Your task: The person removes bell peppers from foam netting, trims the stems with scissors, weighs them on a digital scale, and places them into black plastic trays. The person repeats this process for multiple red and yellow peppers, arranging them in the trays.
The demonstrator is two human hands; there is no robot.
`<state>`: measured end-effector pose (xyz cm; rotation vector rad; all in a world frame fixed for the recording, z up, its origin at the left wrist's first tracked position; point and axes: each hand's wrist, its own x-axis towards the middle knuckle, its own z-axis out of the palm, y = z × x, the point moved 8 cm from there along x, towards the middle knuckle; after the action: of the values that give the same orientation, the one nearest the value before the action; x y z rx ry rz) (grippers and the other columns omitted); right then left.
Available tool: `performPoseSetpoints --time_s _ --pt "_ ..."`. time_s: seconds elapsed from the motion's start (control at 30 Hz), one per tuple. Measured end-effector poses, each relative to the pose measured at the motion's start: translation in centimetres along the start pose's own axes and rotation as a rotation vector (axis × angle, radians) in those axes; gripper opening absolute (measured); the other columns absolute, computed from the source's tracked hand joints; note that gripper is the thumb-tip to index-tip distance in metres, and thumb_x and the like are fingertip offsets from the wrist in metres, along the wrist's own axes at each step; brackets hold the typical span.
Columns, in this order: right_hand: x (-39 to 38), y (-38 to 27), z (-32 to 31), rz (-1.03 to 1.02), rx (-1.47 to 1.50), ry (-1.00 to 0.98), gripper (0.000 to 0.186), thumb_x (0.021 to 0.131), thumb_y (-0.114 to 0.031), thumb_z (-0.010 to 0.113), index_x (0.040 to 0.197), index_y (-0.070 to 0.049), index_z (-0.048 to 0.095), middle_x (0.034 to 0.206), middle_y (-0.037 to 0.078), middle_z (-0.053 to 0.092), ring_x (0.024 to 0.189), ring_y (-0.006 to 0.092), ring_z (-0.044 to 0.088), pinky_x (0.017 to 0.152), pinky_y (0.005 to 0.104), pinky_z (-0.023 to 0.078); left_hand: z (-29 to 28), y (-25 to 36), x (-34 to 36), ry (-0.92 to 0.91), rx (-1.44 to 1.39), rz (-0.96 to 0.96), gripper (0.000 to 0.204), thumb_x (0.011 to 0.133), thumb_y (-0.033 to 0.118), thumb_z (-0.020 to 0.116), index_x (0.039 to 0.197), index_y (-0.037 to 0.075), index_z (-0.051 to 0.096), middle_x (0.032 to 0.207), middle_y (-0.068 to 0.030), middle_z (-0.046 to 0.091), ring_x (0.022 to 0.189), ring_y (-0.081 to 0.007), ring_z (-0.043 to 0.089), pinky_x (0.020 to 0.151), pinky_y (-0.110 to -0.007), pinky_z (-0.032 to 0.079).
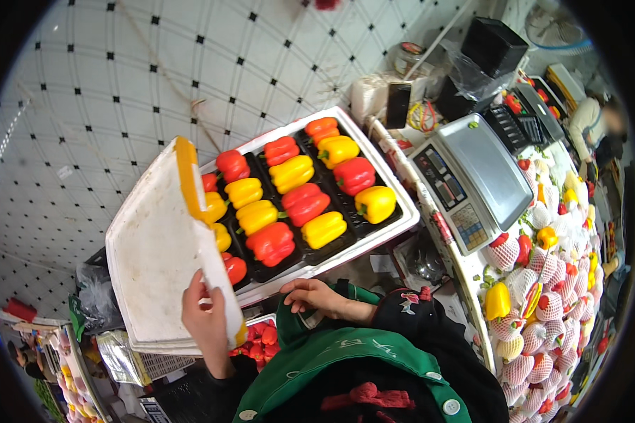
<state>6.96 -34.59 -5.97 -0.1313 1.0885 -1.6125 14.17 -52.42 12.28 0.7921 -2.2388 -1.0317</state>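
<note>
Presently, left hand (206, 321) in a pinch on white lid (155, 261), right hand (317, 297) loosely spread near pepper box (360, 248).

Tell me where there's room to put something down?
The scale's silver tray is mostly bare, between its buttons and the black crate. The white lid behind the left hand is bare too, but looks tilted. Netted peppers crowd the counter.

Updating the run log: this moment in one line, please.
left hand: gripping white foam lid | right hand: empty, near white box | peppers: in rows inside box
</note>
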Motion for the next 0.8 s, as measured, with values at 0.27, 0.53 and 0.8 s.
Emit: performPoseSetpoints --time_s 0.27,0.53,0.8 --pt "-8.7 -2.4 -7.2 -0.173 0.013 0.070 0.024 0.094 -0.013 0.049 0.115 -0.003 0.056 0.093 0.003 0.064 0.073 0.0070 0.060 0.066 0.0183 0.046 12.5 13.9 -4.5 -0.155 0.283 0.305 0.044 0.080 0.012 0.062 0.124 0.010 0.057 0.088 -0.0092 0.057 0.079 -0.0211 0.058 0.069 -0.032 0.046" --pt "-17.3 -2.2 -14.0 -0.247 0.144 0.160 0.025 0.093 -0.011 0.047 0.116 -0.003 0.055 0.094 0.003 0.062 0.070 0.0070 0.058 0.065 0.0185 0.044 25.1 21.8 -6.9 -0.343 0.521 0.360 0.041 0.085 0.026 0.057 0.124 0.011 0.056 0.090 -0.0126 0.060 0.082 -0.0303 0.061 0.071 -0.040 0.047" --pt "-25.4 -2.5 -19.1 -0.367 0.266 0.308 0.025 0.093 -0.010 0.049 0.116 -0.005 0.055 0.091 0.001 0.062 0.068 0.0058 0.057 0.056 0.0181 0.043 32.6 29.5 -12.3 -0.432 0.181 0.746 0.046 0.082 0.027 0.068 0.118 0.002 0.057 0.114 -0.0174 0.059 0.095 -0.0309 0.060 0.080 -0.041 0.047"
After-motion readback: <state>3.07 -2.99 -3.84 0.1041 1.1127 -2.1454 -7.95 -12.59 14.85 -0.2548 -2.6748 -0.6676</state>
